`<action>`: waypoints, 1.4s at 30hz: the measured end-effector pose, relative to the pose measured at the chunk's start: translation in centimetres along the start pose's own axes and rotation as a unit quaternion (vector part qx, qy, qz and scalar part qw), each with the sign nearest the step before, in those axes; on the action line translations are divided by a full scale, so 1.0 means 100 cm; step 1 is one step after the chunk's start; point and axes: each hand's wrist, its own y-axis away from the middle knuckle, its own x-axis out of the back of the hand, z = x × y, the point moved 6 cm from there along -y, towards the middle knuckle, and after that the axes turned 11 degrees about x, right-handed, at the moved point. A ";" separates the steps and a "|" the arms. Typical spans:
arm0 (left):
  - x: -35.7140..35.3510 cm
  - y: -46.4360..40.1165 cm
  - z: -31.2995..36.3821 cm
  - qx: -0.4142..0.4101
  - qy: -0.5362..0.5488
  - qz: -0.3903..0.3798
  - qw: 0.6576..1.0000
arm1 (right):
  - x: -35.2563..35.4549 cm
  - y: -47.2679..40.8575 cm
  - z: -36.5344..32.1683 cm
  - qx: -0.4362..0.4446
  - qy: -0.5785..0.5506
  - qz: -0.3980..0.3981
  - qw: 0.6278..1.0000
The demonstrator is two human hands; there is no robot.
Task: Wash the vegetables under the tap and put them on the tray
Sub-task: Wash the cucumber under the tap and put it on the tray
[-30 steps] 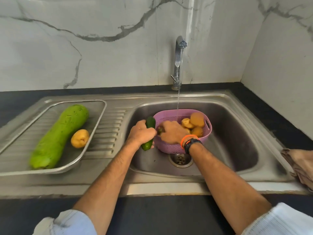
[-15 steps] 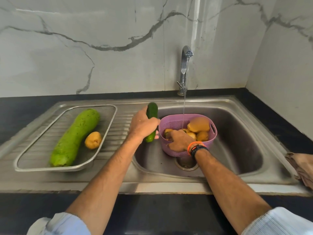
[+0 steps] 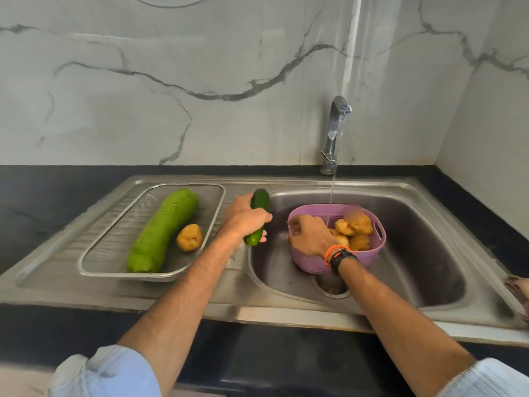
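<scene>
My left hand (image 3: 245, 218) grips a dark green cucumber (image 3: 259, 202) above the sink's left rim, between the tray and the basin. My right hand (image 3: 310, 237) rests on the near-left rim of a purple basket (image 3: 369, 250) holding several potatoes (image 3: 357, 223); whether its fingers grip the rim or a potato is hidden. The tap (image 3: 335, 130) runs a thin stream into the basket. A metal mesh tray (image 3: 114, 253) on the draining board holds a long light-green gourd (image 3: 163, 230) and one potato (image 3: 189, 237).
The steel sink basin (image 3: 423, 253) has a drain (image 3: 332, 285) just below the basket. A brown cloth (image 3: 519, 293) lies at the sink's right edge. Black countertop (image 3: 43, 196) surrounds the sink, with marble wall behind.
My left hand has lifted the cucumber out of the basin and carried it left toward the tray. My right hand has stayed at the basket.
</scene>
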 end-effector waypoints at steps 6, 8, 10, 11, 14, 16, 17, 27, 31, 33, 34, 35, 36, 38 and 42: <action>0.071 0.013 0.010 -0.023 0.008 0.068 0.997 | 0.001 -0.013 -0.075 0.042 -0.134 0.062 0.988; 0.093 0.016 0.008 -0.024 0.009 0.084 0.996 | -0.004 -0.018 -0.098 0.058 -0.161 0.067 0.983; 0.112 0.017 0.005 -0.019 0.001 0.105 0.994 | -0.009 -0.024 -0.118 0.070 -0.164 0.073 0.981; 0.119 0.015 0.002 -0.016 -0.002 0.116 0.993 | -0.011 -0.026 -0.124 0.073 -0.159 0.073 0.982; 0.134 0.005 -0.003 -0.010 -0.034 0.146 0.989 | -0.018 -0.031 -0.137 0.077 -0.152 0.071 0.983; 0.138 -0.006 -0.004 -0.003 -0.077 0.163 0.984 | -0.022 -0.034 -0.141 0.078 -0.149 0.066 0.983; 0.139 -0.010 -0.005 -0.001 -0.098 0.168 0.981 | -0.024 -0.035 -0.142 0.078 -0.148 0.065 0.984; 0.133 -0.033 -0.007 -0.039 -0.272 0.135 0.952 | -0.026 -0.036 -0.133 0.063 -0.209 0.087 0.972; 0.135 -0.032 -0.009 -0.047 -0.256 0.132 0.957 | -0.026 -0.033 -0.131 0.055 -0.233 0.082 0.967; 0.135 -0.029 -0.006 -0.053 -0.234 0.148 0.959 | -0.024 -0.031 -0.128 0.055 -0.233 0.081 0.968; 0.134 -0.028 -0.004 -0.060 -0.220 0.159 0.961 | -0.023 -0.032 -0.126 0.054 -0.232 0.084 0.968; 0.131 -0.026 -0.001 -0.075 -0.206 0.166 0.961 | -0.020 -0.031 -0.121 0.051 -0.232 0.089 0.967; 0.128 -0.022 0.004 -0.094 -0.191 0.170 0.962 | -0.016 -0.030 -0.117 0.048 -0.236 0.095 0.966; 0.115 -0.014 0.015 -0.135 -0.156 0.174 0.963 | -0.006 -0.026 -0.103 0.039 -0.242 0.110 0.963; 0.072 -0.007 0.030 -0.183 -0.116 0.141 0.966 | 0.022 -0.014 -0.067 0.016 -0.253 0.145 0.956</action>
